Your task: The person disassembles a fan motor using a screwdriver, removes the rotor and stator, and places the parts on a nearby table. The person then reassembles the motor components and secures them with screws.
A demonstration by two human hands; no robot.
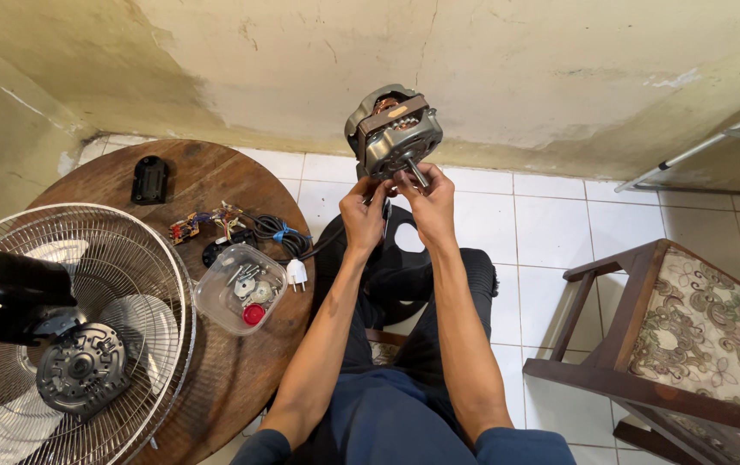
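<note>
Fan motor raised over lap, left hand and right hand fingers closed on its underside, steel shaft between fingertips

container on table, chair right

Both forearms stretch forward and upward, close together. The left hand and right hand are raised side by side, fingers curled in a grip.
</note>
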